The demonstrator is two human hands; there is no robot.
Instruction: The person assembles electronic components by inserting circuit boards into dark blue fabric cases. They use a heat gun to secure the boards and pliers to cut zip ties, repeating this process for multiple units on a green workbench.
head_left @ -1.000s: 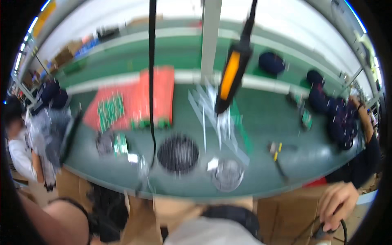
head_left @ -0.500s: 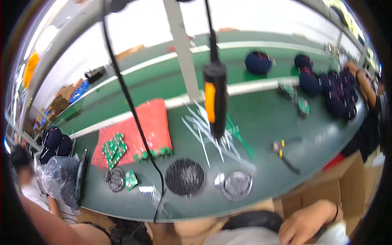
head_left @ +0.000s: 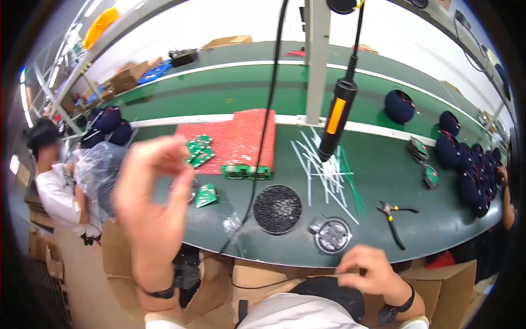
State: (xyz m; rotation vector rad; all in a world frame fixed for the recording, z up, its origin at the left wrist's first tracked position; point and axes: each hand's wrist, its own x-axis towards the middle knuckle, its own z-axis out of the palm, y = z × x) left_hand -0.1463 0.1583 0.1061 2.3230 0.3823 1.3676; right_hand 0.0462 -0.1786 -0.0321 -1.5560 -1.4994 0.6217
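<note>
My left hand (head_left: 150,203) is raised over the left part of the bench, blurred, with thumb and curled fingers apart and nothing visible between them. Behind it lie green circuit boards (head_left: 200,152) on pink bubble wrap (head_left: 249,137); a single green board (head_left: 206,195) is beside its thumb. My right hand (head_left: 371,271) hovers at the bench's front edge, fingers bent and thumb apart, with nothing seen in it. Just beyond it sits a round dark plastic housing (head_left: 333,237). A round black dish of small dark pieces (head_left: 278,209) stands to the left of that housing.
A black and orange electric screwdriver (head_left: 337,118) hangs over white cable ties (head_left: 329,170). Wire cutters (head_left: 392,216) lie at right, near dark blue round pouches (head_left: 471,175). A black cable (head_left: 266,126) crosses the view. A co-worker (head_left: 55,181) is at left.
The view has swung left. My left hand has come up over the bench, where only its arm showed before. My right hand has moved from my lap to the bench edge.
</note>
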